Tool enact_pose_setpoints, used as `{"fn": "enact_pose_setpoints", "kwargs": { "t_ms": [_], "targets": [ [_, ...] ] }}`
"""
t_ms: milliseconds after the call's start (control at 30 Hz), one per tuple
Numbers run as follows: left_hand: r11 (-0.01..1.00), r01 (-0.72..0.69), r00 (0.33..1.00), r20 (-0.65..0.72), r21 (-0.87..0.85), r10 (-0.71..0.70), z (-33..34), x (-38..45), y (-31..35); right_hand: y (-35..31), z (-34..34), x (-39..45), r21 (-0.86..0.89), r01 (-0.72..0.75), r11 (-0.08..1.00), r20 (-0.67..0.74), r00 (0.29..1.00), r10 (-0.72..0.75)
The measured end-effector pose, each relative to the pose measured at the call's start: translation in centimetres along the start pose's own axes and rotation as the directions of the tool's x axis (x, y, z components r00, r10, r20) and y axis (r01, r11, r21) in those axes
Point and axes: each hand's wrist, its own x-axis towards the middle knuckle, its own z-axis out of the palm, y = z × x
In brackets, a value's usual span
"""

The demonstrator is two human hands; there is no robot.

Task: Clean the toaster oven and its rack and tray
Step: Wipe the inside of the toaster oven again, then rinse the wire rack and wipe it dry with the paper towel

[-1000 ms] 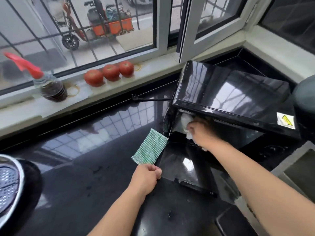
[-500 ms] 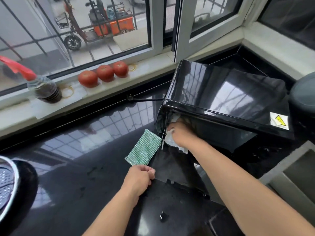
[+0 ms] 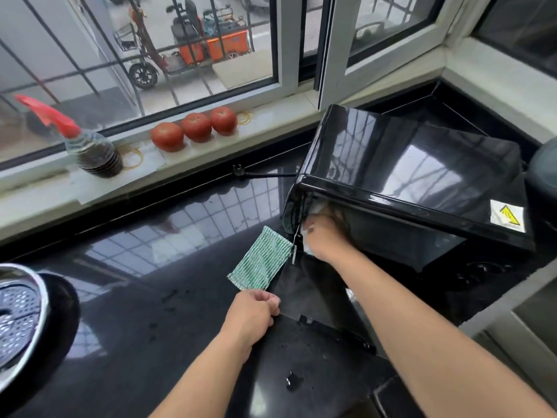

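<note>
**Right hand wipes inside the toaster oven while the left steadies its open door**

The fingers of the right hand (image 3: 324, 236) are curled round a white cloth (image 3: 313, 210) and press it against the left inner wall of the toaster oven (image 3: 422, 173), just inside the mouth; only scraps of the cloth show above and below the hand. The fingers of the left hand (image 3: 251, 315) are curled at the near left corner of the oven door (image 3: 310, 294), which lies folded down flat toward the bottom of the frame; whether they pinch the door's edge or only rest against it cannot be told.

A green scouring pad (image 3: 261, 259) lies just above the left hand, its right edge beside the door hinge. The oven sits right of centre on the glossy black worktop (image 3: 144, 312), its power cord (image 3: 265, 174) running left from its back corner. On the windowsill (image 3: 54, 194) in the upper left stand a spray bottle (image 3: 90, 152) with a red trigger and three tomatoes (image 3: 196, 127) in a row.
</note>
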Motion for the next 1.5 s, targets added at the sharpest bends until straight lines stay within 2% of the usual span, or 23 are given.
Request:
{"fn": "enact_pose_setpoints", "kwargs": {
  "t_ms": [67,200,333,367,433,500,533,633,700,733,800,900,1000,1100,1167,1233,1333,1400,1500],
  "targets": [
    [1.000,0.001,1.000,-0.014,0.003,-0.001,0.1,0.0,-0.1,-0.9,0.1,0.0,-0.068,-0.039,0.997,-0.027,0.999,0.038],
    [0.999,0.029,1.000,-0.009,-0.024,-0.030,0.0,0.1,-0.1,2.0,-0.6,-1.4,-0.235,0.117,0.965,-0.064,0.989,-0.136],
    [0.999,0.031,0.999,0.010,-0.023,-0.031,0.1,-0.1,-0.3,7.1,-2.2,-5.3,-0.456,-0.099,0.884,-0.269,0.963,-0.031],
    [0.999,0.028,0.999,0.017,-0.022,-0.028,0.1,-0.1,-0.3,8.0,-2.6,-6.6,-0.481,-0.142,0.865,-0.285,0.958,-0.001],
    [0.999,0.028,0.999,0.028,-0.020,-0.027,-0.2,-0.2,-0.2,8.6,-2.4,-8.4,-0.418,-0.212,0.884,-0.283,0.954,0.095],
    [0.999,0.030,0.999,0.039,-0.029,-0.029,-0.4,0.0,-0.2,7.1,-1.2,-9.0,-0.223,-0.242,0.944,-0.310,0.936,0.166],
    [0.999,0.027,0.999,0.044,-0.038,-0.026,-0.6,0.1,-0.2,5.7,-0.3,-8.9,-0.122,-0.196,0.973,-0.300,0.942,0.153],
    [1.000,0.001,0.998,0.058,-0.024,0.000,-0.4,0.5,0.0,0.3,3.3,-8.4,0.033,0.050,0.998,-0.153,0.987,-0.045],
    [1.000,-0.025,0.998,0.055,0.002,0.025,-0.2,0.5,-0.3,-1.3,4.4,-8.8,0.015,0.165,0.986,-0.118,0.980,-0.162],
    [0.999,-0.043,0.997,0.059,0.017,0.042,-0.2,0.4,-0.4,-0.6,4.0,-9.2,-0.023,0.159,0.987,-0.141,0.977,-0.161],
    [0.996,-0.080,0.994,0.074,0.044,0.077,-0.4,0.2,-0.6,3.0,2.6,-10.6,-0.119,0.028,0.992,-0.245,0.968,-0.057],
    [0.993,-0.105,0.990,0.100,0.048,0.100,-0.6,0.1,-0.5,10.2,-0.7,-14.0,-0.144,-0.231,0.962,-0.389,0.908,0.159],
    [0.994,-0.100,0.987,0.128,0.038,0.094,-0.7,-0.1,-0.1,11.4,-1.9,-17.2,-0.132,-0.307,0.942,-0.394,0.889,0.235],
    [0.995,-0.090,0.986,0.144,0.041,0.083,-0.9,-0.1,0.0,6.5,0.8,-18.8,-0.135,-0.217,0.967,-0.355,0.921,0.157],
    [0.995,-0.086,0.987,0.144,0.048,0.078,-1.3,-0.1,0.0,1.3,3.9,-18.8,-0.131,-0.081,0.988,-0.257,0.965,0.045],
    [0.993,-0.091,0.987,0.141,0.071,0.080,-1.4,0.3,-0.3,-2.6,6.1,-18.4,-0.082,0.043,0.996,-0.194,0.979,-0.059],
    [0.982,-0.119,0.986,0.132,0.144,0.100,-1.1,0.1,-0.4,-1.7,6.0,-19.3,-0.060,0.118,0.991,-0.220,0.967,-0.129],
    [0.978,-0.124,0.990,0.092,0.166,0.110,-1.0,0.2,-0.4,2.6,5.1,-21.1,-0.065,0.042,0.997,-0.301,0.952,-0.060],
    [0.971,-0.153,0.988,0.024,0.184,0.151,-0.8,0.4,-0.5,9.9,1.6,-24.5,-0.030,-0.256,0.966,-0.419,0.881,0.220]
  ]
}}
